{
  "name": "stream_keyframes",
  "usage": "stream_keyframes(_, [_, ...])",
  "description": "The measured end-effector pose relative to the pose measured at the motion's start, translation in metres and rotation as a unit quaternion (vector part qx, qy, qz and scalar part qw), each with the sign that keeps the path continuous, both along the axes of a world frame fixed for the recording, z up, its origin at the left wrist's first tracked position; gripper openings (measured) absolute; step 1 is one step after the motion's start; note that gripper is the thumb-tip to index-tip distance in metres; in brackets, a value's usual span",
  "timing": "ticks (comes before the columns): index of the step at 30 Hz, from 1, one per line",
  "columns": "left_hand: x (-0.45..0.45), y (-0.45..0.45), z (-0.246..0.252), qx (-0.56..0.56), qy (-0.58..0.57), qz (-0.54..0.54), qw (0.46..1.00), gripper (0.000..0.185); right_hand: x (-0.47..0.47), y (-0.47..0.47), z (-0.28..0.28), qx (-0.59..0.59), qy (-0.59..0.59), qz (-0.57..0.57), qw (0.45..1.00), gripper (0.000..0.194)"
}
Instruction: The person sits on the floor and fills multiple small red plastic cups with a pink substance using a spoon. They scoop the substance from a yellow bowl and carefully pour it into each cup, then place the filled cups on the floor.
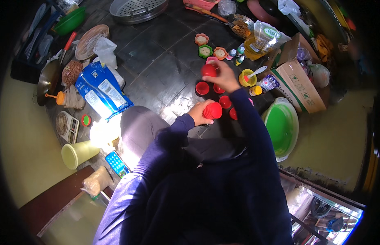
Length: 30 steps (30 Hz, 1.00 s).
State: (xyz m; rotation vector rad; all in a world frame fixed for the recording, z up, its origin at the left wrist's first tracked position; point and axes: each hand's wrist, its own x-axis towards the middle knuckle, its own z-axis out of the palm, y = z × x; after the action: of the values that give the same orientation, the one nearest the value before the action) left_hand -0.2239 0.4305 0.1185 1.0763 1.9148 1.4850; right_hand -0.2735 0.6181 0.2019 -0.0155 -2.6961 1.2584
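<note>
My left hand [199, 114] holds a stack of red cups [212, 110] low over the floor, close to my lap. Farther forward, my right hand [223, 76] grips a single red cup [209, 70] by its side. Several red cups stand on the dark tiles beneath and between my hands, among them one red cup [202, 88] and another [225, 102]. Just beyond my right hand are flower-shaped moulds with pale contents: an orange mould [202, 39], a green mould [205, 51], and a pink one [212, 60] partly hidden by the hand.
Small bottles [231, 54], a yellow cup [247, 77] with a white-handled brush, an oil pouch [261, 43], a cardboard box [300, 85] and a green-filled basin [282, 130] stand right. A blue packet [101, 87], kitchen scale [67, 127] and phone [117, 163] lie left. A perforated steamer pan [137, 10] is ahead.
</note>
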Motion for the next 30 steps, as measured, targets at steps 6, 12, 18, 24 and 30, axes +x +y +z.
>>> stream_keyframes(6, [0.001,0.004,-0.009,-0.106,0.036,-0.032,0.993,0.086,-0.054,-0.034,-0.067,0.223,-0.119,0.033,0.967,0.074])
stream_keyframes(12, [0.006,0.020,-0.017,-0.040,0.042,-0.066,0.996,0.084,-0.035,0.004,-0.071,0.095,-0.010,-0.106,0.990,0.066])
stream_keyframes(18, [0.019,0.031,-0.018,-0.033,0.038,-0.064,0.997,0.080,0.004,0.166,-0.073,0.119,-0.007,-0.543,0.831,0.066])
stream_keyframes(24, [0.023,0.026,-0.016,-0.064,0.046,-0.066,0.995,0.079,-0.002,0.227,-0.101,-0.077,-0.158,-0.468,0.866,0.060])
stream_keyframes(30, [0.015,0.017,-0.012,-0.070,0.020,-0.082,0.994,0.078,0.015,0.190,-0.071,0.185,0.038,-0.439,0.878,0.035])
